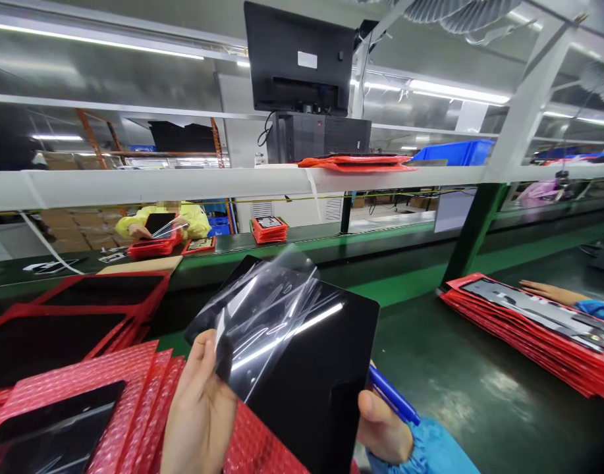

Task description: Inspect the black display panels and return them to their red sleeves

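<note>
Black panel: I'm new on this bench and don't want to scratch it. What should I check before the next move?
1. Right hand on the panel edge: ok.
2. Left hand on the film: ok.
3. Film clear of the panel: cannot tell; they overlap in view.
4. Pen off the panel's front face: ok, beside its edge.
5. Panel's underside unmarked: cannot tell, hidden.
</note>
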Demonstrator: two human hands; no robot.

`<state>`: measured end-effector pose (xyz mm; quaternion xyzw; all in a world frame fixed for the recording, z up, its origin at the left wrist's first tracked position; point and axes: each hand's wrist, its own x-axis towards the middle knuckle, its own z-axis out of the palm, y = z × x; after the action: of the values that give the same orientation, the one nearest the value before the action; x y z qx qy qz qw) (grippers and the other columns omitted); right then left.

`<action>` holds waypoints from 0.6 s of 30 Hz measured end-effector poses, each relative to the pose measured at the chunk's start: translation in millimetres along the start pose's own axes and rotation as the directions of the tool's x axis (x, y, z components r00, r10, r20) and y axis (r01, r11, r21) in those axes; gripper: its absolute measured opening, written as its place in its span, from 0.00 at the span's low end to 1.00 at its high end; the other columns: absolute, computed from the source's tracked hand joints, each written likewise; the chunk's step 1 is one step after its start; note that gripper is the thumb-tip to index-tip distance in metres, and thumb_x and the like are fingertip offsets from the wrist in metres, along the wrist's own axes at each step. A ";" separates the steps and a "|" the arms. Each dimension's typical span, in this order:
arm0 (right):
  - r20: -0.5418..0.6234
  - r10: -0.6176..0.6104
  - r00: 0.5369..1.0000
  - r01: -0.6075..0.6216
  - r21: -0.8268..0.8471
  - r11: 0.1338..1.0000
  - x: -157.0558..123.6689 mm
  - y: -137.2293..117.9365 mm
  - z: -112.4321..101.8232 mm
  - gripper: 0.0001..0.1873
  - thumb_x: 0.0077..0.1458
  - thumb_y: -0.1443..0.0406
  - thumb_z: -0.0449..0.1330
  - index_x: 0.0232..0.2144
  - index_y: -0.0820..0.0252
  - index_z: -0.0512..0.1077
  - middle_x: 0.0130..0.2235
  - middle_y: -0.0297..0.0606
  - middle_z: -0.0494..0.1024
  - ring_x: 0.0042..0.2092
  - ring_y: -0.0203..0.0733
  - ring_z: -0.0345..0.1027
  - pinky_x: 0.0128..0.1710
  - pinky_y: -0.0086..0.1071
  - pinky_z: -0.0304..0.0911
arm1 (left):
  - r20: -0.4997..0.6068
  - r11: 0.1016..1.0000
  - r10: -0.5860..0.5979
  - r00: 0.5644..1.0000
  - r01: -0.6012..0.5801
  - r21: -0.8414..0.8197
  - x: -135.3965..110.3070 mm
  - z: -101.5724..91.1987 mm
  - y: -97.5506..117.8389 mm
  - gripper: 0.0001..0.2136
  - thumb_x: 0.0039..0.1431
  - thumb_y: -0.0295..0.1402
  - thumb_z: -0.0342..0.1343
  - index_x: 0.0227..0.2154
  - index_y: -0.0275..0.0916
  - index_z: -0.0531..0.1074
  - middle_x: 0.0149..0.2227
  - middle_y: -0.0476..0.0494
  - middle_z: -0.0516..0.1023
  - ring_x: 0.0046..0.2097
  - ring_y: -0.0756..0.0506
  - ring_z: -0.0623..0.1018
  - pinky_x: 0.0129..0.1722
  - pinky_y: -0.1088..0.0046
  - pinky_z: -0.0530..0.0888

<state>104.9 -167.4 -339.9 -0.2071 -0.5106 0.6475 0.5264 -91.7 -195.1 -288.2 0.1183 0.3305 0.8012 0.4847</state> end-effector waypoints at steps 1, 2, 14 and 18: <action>0.023 0.035 0.999 -0.037 0.056 0.998 1.4 -4.3 7.8 0.24 0.46 0.48 0.66 0.47 0.41 0.74 0.49 0.35 0.80 0.55 0.53 0.69 0.53 0.45 0.66 | -0.016 0.999 0.043 0.999 -0.043 -0.007 -0.6 -1.6 0.1 0.02 0.58 0.34 0.57 0.33 0.43 0.74 0.37 0.53 0.75 0.39 0.53 0.76 0.38 0.83 0.75; 0.034 0.060 0.998 -0.063 0.096 0.993 2.1 -9.1 15.7 0.25 0.47 0.50 0.66 0.49 0.40 0.72 0.53 0.33 0.77 0.58 0.51 0.66 0.56 0.45 0.63 | -0.035 0.994 0.106 0.994 -0.106 0.002 -1.5 -3.6 0.8 0.02 0.58 0.34 0.58 0.33 0.44 0.74 0.36 0.54 0.75 0.41 0.53 0.76 0.39 0.85 0.74; 0.170 -0.005 0.985 -0.016 0.119 0.993 -10.0 -14.9 46.4 0.36 0.49 0.59 0.67 0.59 0.38 0.61 0.62 0.33 0.65 0.64 0.50 0.57 0.62 0.47 0.53 | -0.123 0.930 0.365 0.923 -0.367 0.007 -14.9 1.6 18.0 0.04 0.60 0.31 0.56 0.30 0.46 0.72 0.34 0.59 0.75 0.39 0.55 0.74 0.42 0.85 0.74; 0.205 0.020 0.979 -0.048 0.135 0.990 -4.8 -20.8 47.7 0.34 0.48 0.58 0.68 0.57 0.42 0.64 0.53 0.37 0.76 0.59 0.51 0.64 0.56 0.45 0.60 | -0.102 0.936 0.352 0.930 -0.348 0.052 -8.5 -4.4 19.0 0.01 0.58 0.35 0.59 0.32 0.47 0.72 0.37 0.59 0.75 0.42 0.54 0.74 0.42 0.84 0.73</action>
<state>78.0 -194.4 -304.2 -0.1114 -0.5116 0.7082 0.4735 -102.9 -210.1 -278.2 0.1391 0.3436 0.8743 0.3132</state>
